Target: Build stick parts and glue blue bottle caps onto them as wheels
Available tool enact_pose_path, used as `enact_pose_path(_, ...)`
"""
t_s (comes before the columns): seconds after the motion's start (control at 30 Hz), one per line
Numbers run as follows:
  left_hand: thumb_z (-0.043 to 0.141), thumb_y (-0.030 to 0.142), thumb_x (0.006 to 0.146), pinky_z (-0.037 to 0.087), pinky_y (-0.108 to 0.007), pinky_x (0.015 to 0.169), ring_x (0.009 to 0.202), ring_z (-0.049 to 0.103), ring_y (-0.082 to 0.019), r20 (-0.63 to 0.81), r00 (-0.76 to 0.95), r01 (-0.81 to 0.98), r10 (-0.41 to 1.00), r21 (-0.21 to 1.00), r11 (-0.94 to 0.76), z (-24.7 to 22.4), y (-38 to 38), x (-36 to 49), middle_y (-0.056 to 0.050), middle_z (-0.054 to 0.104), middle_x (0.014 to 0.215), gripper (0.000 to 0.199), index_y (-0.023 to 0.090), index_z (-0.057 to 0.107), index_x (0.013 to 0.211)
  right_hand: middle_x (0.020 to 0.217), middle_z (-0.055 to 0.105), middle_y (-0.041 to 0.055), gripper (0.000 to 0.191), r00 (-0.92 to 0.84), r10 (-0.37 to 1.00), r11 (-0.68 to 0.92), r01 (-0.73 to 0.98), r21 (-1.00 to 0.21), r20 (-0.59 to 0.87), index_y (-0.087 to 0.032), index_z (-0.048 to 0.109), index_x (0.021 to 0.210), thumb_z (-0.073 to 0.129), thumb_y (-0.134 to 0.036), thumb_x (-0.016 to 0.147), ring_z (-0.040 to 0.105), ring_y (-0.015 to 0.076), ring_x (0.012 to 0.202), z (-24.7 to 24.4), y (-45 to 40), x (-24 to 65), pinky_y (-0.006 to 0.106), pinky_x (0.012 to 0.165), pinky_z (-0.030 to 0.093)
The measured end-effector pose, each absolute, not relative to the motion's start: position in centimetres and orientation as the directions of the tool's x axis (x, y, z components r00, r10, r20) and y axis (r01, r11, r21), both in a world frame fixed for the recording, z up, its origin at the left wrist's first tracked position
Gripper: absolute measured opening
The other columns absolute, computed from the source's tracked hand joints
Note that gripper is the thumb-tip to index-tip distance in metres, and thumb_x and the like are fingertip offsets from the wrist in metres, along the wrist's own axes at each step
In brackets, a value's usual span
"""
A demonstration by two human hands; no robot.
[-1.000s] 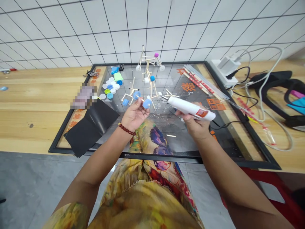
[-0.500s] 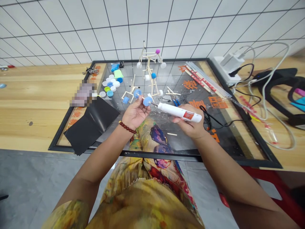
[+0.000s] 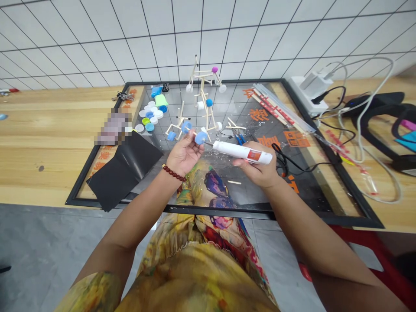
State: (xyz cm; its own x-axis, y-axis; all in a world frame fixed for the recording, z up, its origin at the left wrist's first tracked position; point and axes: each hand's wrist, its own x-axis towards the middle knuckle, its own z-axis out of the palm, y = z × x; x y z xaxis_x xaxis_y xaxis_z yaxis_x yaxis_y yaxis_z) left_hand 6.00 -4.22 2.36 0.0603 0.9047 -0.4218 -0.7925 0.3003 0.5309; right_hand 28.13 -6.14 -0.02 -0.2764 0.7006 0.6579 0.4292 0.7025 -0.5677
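Observation:
My left hand pinches a thin wooden stick with blue bottle caps at its ends. One blue cap faces right, beside my fingertips. The other blue cap joins a small stick frame on the table side. In my right hand lies a white glue pen, fingers wrapped round its rear half. Its thin metal tip points left at the nearer blue cap, very close; I cannot tell whether they touch. Behind stands a taller stick figure with white, blue and pink round pieces.
Several bottle caps sit at the back left, near a black sheet. Translucent sticks and red-striped packs lie at the back right. A power strip, cables and a black stand occupy the right side.
The glue pen and my right hand have shifted slightly to the left. My left hand and the capped stick have stayed almost in place.

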Motion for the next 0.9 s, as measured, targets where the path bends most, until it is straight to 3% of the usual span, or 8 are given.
enact_pose_path(0.2,0.080,0.020,0.078,0.047,-0.020,0.068,0.065,0.059,-0.006,-0.322,-0.088,-0.662,0.942,0.726,0.186,1.8,-4.0,6.0,0.005,0.063,0.068,0.016,0.018,0.064,0.075,0.079,0.069,0.0055,0.034,-0.253,0.694,0.708,0.409,-0.575,0.674,-0.024,0.065,0.087,0.068,-0.059,0.085,0.063,0.0225,0.072,0.0,-6.2,28.1,0.039,0.068,0.050)
enact_pose_path(0.3,0.082,0.017,0.073,0.045,-0.019,0.070,0.065,0.056,-0.005,-0.162,-0.179,-0.480,0.970,0.876,0.058,1.5,-4.1,6.3,0.005,0.064,0.067,0.019,0.017,0.064,0.067,0.082,0.069,0.0060,0.035,-0.084,0.719,0.620,0.526,-0.582,0.690,-0.023,0.067,0.087,0.070,-0.058,0.082,0.065,0.0245,0.076,0.0,-5.6,29.2,0.042,0.075,0.052)
enact_pose_path(0.37,0.083,0.016,0.071,0.045,-0.020,0.073,0.069,0.058,-0.007,-0.051,-0.176,-0.373,0.983,0.927,-0.019,1.4,-4.2,6.5,0.004,0.067,0.070,0.019,0.017,0.065,0.064,0.084,0.070,0.0061,0.037,0.087,0.747,0.476,0.622,-0.621,0.660,-0.022,0.070,0.088,0.071,-0.059,0.081,0.066,0.0259,0.081,0.0,-4.7,30.8,0.043,0.081,0.053)
enact_pose_path(0.57,0.082,0.024,0.071,0.048,-0.023,0.072,0.074,0.063,-0.012,0.100,-0.080,-0.247,0.992,0.962,-0.117,0.7,-4.3,6.5,0.001,0.070,0.073,0.013,0.018,0.069,0.070,0.085,0.075,0.0083,0.051,0.468,0.817,-0.025,0.612,-0.791,0.337,-0.017,0.075,0.098,0.064,-0.063,0.078,0.070,0.0311,0.089,-1.3,-0.9,36.5,0.049,0.087,0.054)
enact_pose_path(0.7,0.079,0.024,0.072,0.047,-0.023,0.073,0.074,0.061,-0.012,0.163,-0.101,-0.114,0.982,0.978,-0.174,0.3,-4.2,6.2,0.001,0.070,0.076,0.007,0.020,0.073,0.075,0.095,0.076,0.0133,0.052,0.565,0.775,-0.133,0.583,-0.801,0.282,-0.016,0.074,0.100,0.064,-0.062,0.078,0.070,0.0353,0.097,-2.2,0.5,37.6,0.051,0.088,0.053)
enact_pose_path(0.9,0.080,0.018,0.069,0.049,-0.028,0.086,0.083,0.065,-0.016,0.199,-0.165,-0.008,0.966,0.979,-0.203,1.2,-4.5,6.1,0.000,0.073,0.080,0.006,0.021,0.077,0.073,0.099,0.076,0.0162,0.048,0.586,0.776,-0.278,0.650,-0.707,0.233,-0.017,0.074,0.103,0.063,-0.058,0.080,0.069,0.0387,0.102,-2.0,0.0,36.9,0.052,0.089,0.052)
